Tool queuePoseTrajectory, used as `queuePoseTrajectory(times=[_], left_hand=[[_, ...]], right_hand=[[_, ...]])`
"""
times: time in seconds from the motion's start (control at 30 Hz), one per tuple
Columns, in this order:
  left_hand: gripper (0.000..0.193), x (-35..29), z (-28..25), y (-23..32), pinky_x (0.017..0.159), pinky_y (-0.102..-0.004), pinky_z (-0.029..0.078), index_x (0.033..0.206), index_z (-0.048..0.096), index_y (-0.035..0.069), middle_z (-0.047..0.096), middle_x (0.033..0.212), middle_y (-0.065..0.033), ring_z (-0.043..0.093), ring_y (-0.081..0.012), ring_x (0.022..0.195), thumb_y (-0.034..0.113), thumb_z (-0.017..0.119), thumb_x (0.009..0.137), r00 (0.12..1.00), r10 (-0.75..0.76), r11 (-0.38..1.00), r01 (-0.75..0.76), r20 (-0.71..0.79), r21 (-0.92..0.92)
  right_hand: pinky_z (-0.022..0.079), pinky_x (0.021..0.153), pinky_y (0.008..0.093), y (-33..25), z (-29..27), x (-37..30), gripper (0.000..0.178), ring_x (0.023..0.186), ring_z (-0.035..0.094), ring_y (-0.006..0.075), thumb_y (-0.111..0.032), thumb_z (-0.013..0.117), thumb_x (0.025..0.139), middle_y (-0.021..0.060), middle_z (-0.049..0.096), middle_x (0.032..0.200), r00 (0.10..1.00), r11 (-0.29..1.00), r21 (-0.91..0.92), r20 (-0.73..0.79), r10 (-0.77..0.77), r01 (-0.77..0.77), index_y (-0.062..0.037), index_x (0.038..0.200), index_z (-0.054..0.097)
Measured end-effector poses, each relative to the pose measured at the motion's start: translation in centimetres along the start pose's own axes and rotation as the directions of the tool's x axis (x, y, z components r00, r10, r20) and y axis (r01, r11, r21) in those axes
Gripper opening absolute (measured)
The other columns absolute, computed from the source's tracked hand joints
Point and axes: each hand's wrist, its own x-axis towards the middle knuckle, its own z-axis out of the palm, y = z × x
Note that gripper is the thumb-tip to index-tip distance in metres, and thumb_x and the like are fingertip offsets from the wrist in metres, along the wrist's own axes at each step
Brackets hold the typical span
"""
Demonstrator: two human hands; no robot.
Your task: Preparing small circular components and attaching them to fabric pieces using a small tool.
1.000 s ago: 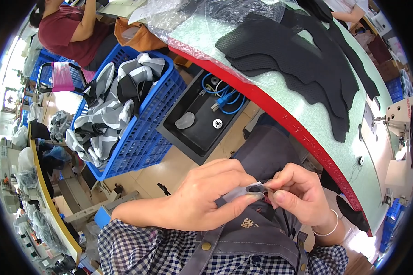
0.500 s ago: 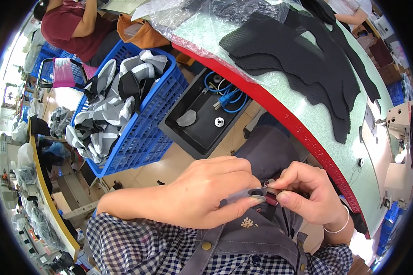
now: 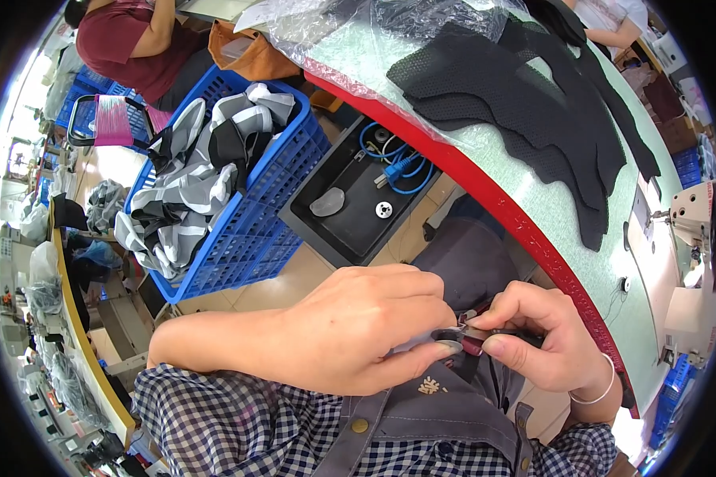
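Note:
My left hand (image 3: 366,322) reaches across my lap, its thumb and fingers pinched on a small dark, ring-like piece with metal on it (image 3: 451,335). Opposite it, my right hand (image 3: 542,338) is closed in a pinch on the metal end of this piece; a dark slim part (image 3: 519,335) shows under its curled fingers. The fingertips of both hands nearly meet. Just below them is a dark red bit (image 3: 472,347). What the pieces are exactly is too small and too covered to tell. Behind the hands lies my grey apron (image 3: 422,413).
Left of me stands a blue crate (image 3: 247,230) heaped with grey, white and black fabric pieces (image 3: 191,191). A black tray (image 3: 334,238) holds a blue cable (image 3: 406,171). Black mesh pieces (image 3: 525,119) lie on the red-edged table (image 3: 501,203), near a sewing machine (image 3: 692,207). Another person (image 3: 127,48) sits beyond.
The view has shifted slightly. My right hand has turned a little, so the dark slim part shows more under its fingers. Both hands keep their pinch.

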Motion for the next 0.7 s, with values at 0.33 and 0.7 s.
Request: queuePoseTrajectory(times=[0.33, 0.7], left_hand=[[0.020, 0.1, -0.3, 0.2, 0.052, -0.0337, 0.040, 0.085, 0.057, -0.002, 0.052, 0.071, -0.0111, 0.051, -0.0266, 0.061, 0.005, 0.067, 0.069, 1.000, 0.024, 0.999, -0.024, 0.013, 0.043], [0.020, 0.3, -0.5, 0.4, 0.052, -0.0342, 0.041, 0.085, 0.057, -0.002, 0.051, 0.071, -0.0109, 0.051, -0.0266, 0.062, 0.006, 0.067, 0.070, 0.998, 0.048, 0.997, -0.050, 0.030, 0.063]], right_hand=[[0.043, 0.057, 0.0203, -0.3, 0.1, 0.0, 0.013, 0.065, 0.056, 0.0064, -0.004, 0.060, 0.079, 0.0085, 0.061, 0.074, 1.000, 0.999, -0.048, -0.012, -0.009, 0.008, 0.0056, 0.087, 0.057], [0.044, 0.058, 0.0191, -0.6, 0.1, -0.1, 0.012, 0.068, 0.055, 0.0037, -0.003, 0.059, 0.081, 0.0069, 0.062, 0.077, 0.998, 0.995, 0.071, 0.007, 0.064, -0.064, 0.0054, 0.089, 0.056]])
